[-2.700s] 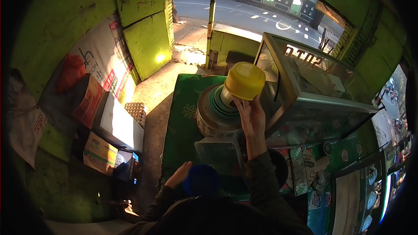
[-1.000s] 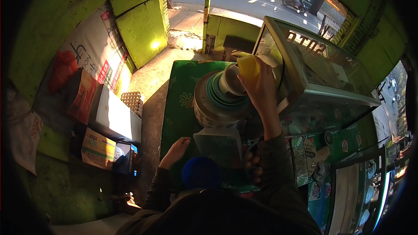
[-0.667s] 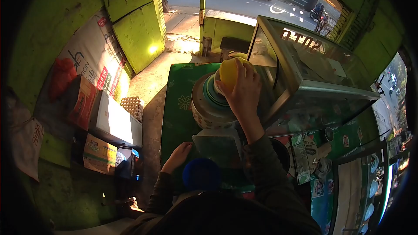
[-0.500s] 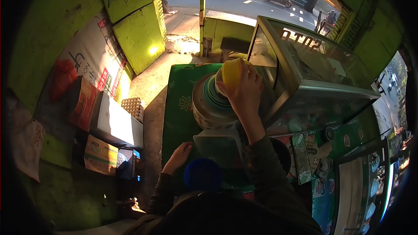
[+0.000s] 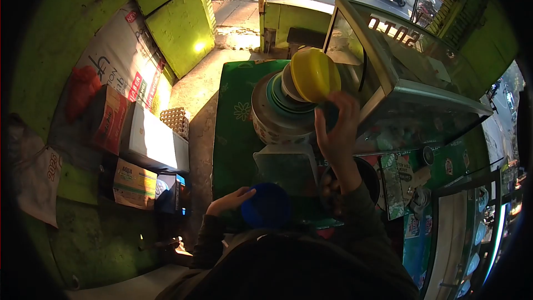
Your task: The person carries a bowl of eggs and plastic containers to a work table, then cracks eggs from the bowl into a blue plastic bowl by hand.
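My right hand [image 5: 340, 130] is raised with thumb and fingers apart, holding nothing, just below the yellow bowl [image 5: 316, 76]. That bowl rests tilted on a white bowl [image 5: 291, 84], above several stacked green and pale dishes [image 5: 276, 93]. The stack stands on a wide round pot or tin [image 5: 266, 119] with a patterned side. At the near edge of the table, my left hand [image 5: 229, 202] has its fingers on the rim of a blue round container [image 5: 266, 206]; its thumb is hard to make out. Between the hands lies a clear plastic box [image 5: 284, 161].
A glass display case [image 5: 388, 86] borders the green-covered table [image 5: 230, 116] on the right. A dark round vessel [image 5: 366, 183] sits by my right forearm. Cartons [image 5: 133, 183], a white box [image 5: 158, 139] and egg trays [image 5: 175, 120] line the left wall. Beyond is a road.
My right hand has let go of the yellow bowl and drawn back towards me. My left hand has come to the blue container's rim. The view has tilted slightly down.
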Motion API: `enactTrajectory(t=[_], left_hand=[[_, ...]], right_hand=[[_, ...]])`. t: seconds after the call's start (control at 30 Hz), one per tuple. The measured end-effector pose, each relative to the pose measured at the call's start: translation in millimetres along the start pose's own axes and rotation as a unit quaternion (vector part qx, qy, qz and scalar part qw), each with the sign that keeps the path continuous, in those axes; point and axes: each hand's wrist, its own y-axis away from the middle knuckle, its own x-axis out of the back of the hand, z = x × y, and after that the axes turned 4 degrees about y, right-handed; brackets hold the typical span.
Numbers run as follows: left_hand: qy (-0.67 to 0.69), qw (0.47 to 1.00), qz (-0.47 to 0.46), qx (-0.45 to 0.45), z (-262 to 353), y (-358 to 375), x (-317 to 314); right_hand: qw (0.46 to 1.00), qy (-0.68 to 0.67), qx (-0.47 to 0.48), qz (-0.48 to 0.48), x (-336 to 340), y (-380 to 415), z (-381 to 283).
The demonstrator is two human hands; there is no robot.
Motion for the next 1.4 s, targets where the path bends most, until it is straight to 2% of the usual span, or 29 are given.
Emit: enactTrajectory(t=[0.07,0.1,0.13,0.2,0.23,0.3,0.37,0.43,0.47,0.53,0.57,0.6,0.63,0.67,0.73,0.87,0.93,1.13,1.27,1.33,1.4], left_hand=[[0.029,0.999,-0.032,0.017,-15,4,-10],[0.027,0.999,-0.024,-0.026,-30,2,-16],[0.024,0.997,-0.016,-0.068,-44,-1,-20],[0.046,0.995,-0.013,-0.089,-67,-9,-24],[0.066,0.991,-0.011,-0.113,-77,-11,-26],[0.104,0.989,-0.016,-0.105,-82,-4,-29],[0.138,0.985,-0.02,-0.099,-79,8,-25],[0.209,0.975,0.039,-0.059,-73,26,-19],[0.206,0.976,0.035,-0.06,-82,28,-15],[0.23,0.965,0.072,-0.098,-99,27,-4],[0.226,0.967,0.067,-0.1,-98,28,0],[0.25,0.964,0.074,-0.058,-95,30,4],[0.272,0.959,0.081,-0.017,-92,32,7],[0.268,0.96,0.075,-0.017,-86,33,8],[0.264,0.962,0.069,-0.016,-75,32,7],[0.194,0.981,0.02,-0.007,-52,20,-3],[0.162,0.982,-0.044,-0.091,-40,15,-12],[0.121,0.984,-0.099,-0.089,-41,-18,-20],[0.099,0.981,-0.136,-0.094,-18,-35,-30],[0.016,0.988,-0.135,-0.079,-30,-57,-28],[-0.008,0.986,-0.147,-0.082,-5,-51,-34]], right_hand=[[0.996,-0.015,-0.012,-0.086,8,42,9],[0.989,-0.027,-0.032,-0.141,12,61,15],[0.989,-0.028,-0.032,-0.143,17,78,19],[0.97,-0.051,-0.121,-0.207,29,109,25],[0.969,-0.049,-0.125,-0.207,38,119,30],[0.962,0.052,-0.156,-0.217,63,136,44],[0.948,0.166,-0.231,-0.141,92,155,63],[0.903,0.288,-0.296,-0.119,127,192,91],[0.901,0.292,-0.299,-0.117,145,222,109],[0.799,0.17,-0.528,-0.233,170,272,137],[0.798,0.172,-0.531,-0.228,175,271,131],[0.691,-0.029,-0.669,-0.272,180,261,114],[0.536,-0.231,-0.757,-0.294,183,258,101],[0.536,-0.23,-0.76,-0.287,183,264,99],[0.435,-0.44,-0.758,-0.208,177,283,103],[0.467,-0.424,-0.767,-0.115,172,316,109],[0.454,-0.421,-0.783,-0.062,176,317,98],[0.413,-0.419,-0.807,0.048,227,321,44],[0.441,-0.456,-0.766,0.103,249,329,13],[0.453,-0.433,-0.766,0.143,256,336,-4],[0.434,-0.421,-0.773,0.193,261,323,-30]])
